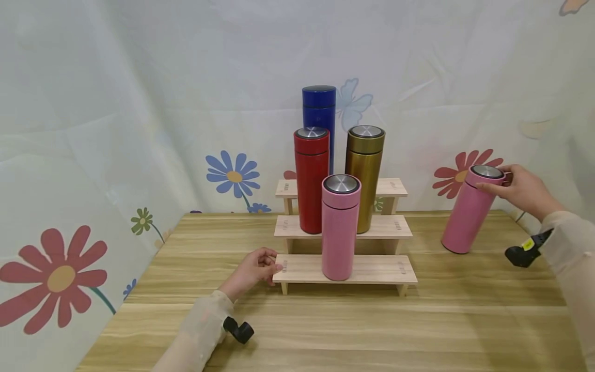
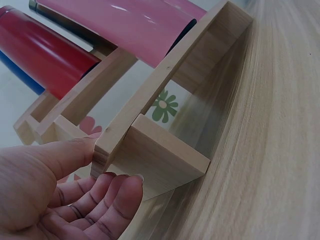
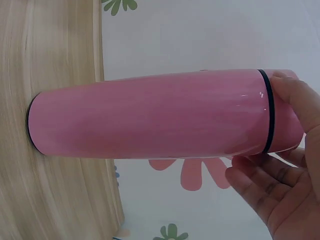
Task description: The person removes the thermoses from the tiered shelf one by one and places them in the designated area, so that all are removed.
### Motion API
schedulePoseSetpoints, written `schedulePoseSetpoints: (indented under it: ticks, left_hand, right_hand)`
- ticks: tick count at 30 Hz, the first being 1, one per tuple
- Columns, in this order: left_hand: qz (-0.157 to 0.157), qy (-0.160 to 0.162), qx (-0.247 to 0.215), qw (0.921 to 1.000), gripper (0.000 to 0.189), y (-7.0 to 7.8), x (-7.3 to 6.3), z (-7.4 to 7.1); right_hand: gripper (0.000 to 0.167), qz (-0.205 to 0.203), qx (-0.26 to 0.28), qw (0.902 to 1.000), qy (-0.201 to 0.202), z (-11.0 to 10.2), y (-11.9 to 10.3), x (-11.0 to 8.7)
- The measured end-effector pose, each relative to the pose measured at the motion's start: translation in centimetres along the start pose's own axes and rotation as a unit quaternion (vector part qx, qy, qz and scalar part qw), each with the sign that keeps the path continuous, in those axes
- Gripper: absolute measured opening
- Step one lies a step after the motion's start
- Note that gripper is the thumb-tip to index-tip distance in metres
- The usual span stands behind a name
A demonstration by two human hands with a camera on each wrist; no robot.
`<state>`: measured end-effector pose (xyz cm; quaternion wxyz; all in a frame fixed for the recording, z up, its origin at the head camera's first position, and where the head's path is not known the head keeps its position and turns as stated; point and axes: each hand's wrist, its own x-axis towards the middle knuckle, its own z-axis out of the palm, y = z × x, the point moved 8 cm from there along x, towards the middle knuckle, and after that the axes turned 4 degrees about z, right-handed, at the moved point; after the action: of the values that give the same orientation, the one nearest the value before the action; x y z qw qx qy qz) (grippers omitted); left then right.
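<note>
My right hand grips the lid end of a pink thermos flask at the right side of the table. Thumb and fingers lie on either side of its lid in the right wrist view, and the dark base of the flask is close at the tabletop. My left hand pinches the left end of the lowest step of a wooden three-step stand. In the left wrist view the thumb is on the board's top, fingers below. A second pink flask stands upright on that lowest step.
On the middle step are a red flask and a gold flask. A blue flask rises behind them at the top step, its lower part hidden. Behind the wooden table hangs a white flowered cloth.
</note>
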<state>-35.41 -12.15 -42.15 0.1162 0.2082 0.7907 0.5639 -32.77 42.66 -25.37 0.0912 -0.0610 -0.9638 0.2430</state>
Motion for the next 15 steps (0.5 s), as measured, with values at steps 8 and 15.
schedulePoseSetpoints:
  ticks: [8,15]
  left_hand:
    - [-0.002,0.0,0.007,1.0,0.044,0.3,-0.2,0.0]
    - [-0.001,-0.002,0.008,1.0,0.044,0.3,-0.2,0.0]
  right_hand:
    - [0.089,0.004,-0.016,0.9986,-0.05,-0.5,0.0,0.3]
    - [0.093,0.01,-0.049,0.9976,-0.047,-2.6,-1.2,0.8]
